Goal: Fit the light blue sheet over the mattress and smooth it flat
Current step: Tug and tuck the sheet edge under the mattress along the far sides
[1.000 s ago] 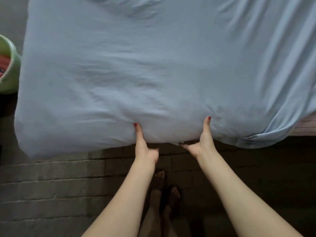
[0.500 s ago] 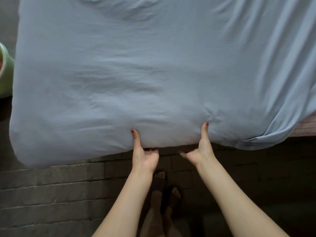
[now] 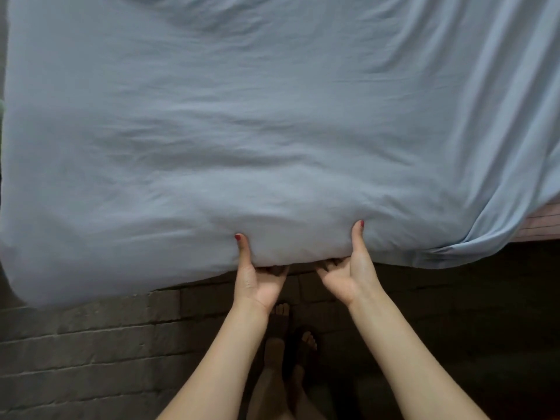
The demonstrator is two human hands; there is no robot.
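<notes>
The light blue sheet (image 3: 272, 116) covers nearly the whole mattress and is creased, with folds running down at the right. A strip of pink striped mattress (image 3: 542, 222) shows bare at the right edge, where the sheet hangs loose. My left hand (image 3: 257, 277) grips the sheet's near edge, thumb on top and fingers curled under it. My right hand (image 3: 348, 271) grips the same edge a little to the right, thumb up on the fabric and fingers tucked beneath.
A dark brick-patterned floor (image 3: 91, 359) runs along the near side of the bed. My bare feet in sandals (image 3: 291, 338) stand between my arms, close to the bed's edge.
The near edge of the sheet has come further down toward me with both hands. The green container at the left has slid out of view.
</notes>
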